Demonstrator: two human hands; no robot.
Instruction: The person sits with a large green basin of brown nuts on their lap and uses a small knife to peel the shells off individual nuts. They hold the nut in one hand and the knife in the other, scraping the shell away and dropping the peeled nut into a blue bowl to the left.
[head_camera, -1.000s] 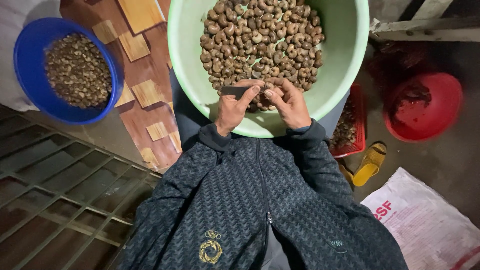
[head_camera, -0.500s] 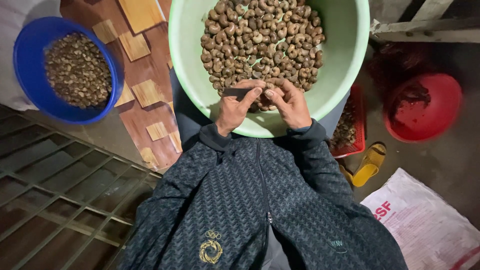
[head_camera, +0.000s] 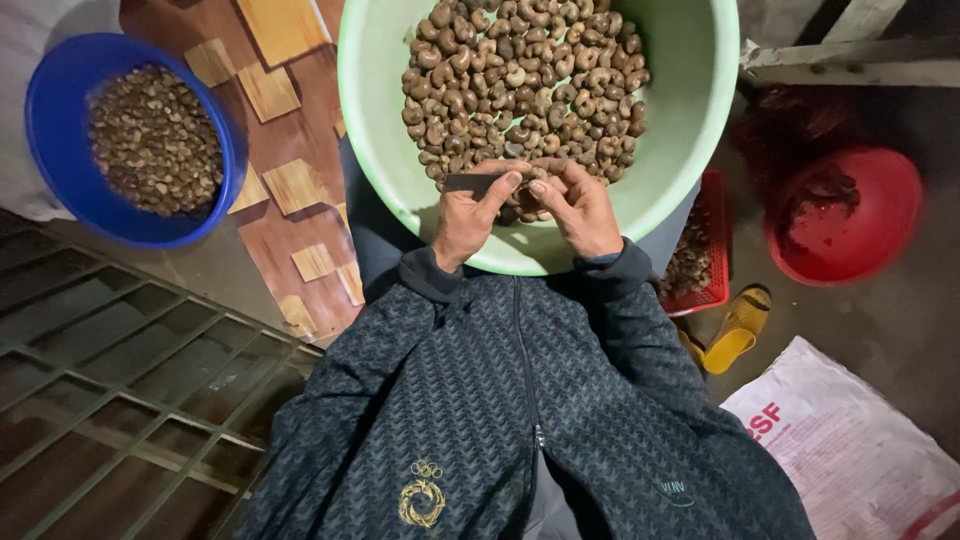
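A large pale green basin (head_camera: 690, 120) rests on my lap, holding a heap of brown cashew nuts (head_camera: 520, 80). Both hands work together at its near rim. My left hand (head_camera: 470, 215) grips a small dark knife (head_camera: 470, 183), blade pointing left. Touching it fingertip to fingertip, my right hand (head_camera: 580, 210) pinches a single cashew nut (head_camera: 535, 190) against the blade. My dark patterned jacket sleeves cover both wrists.
A blue bowl (head_camera: 60, 160) of small dark pieces sits at the left on a wood-patterned floor mat. A red bowl (head_camera: 860, 220) and a red crate (head_camera: 705, 250) stand right of the basin. A yellow sandal (head_camera: 735, 330), a white sack (head_camera: 850, 450) and a metal grate (head_camera: 120, 390) lie nearby.
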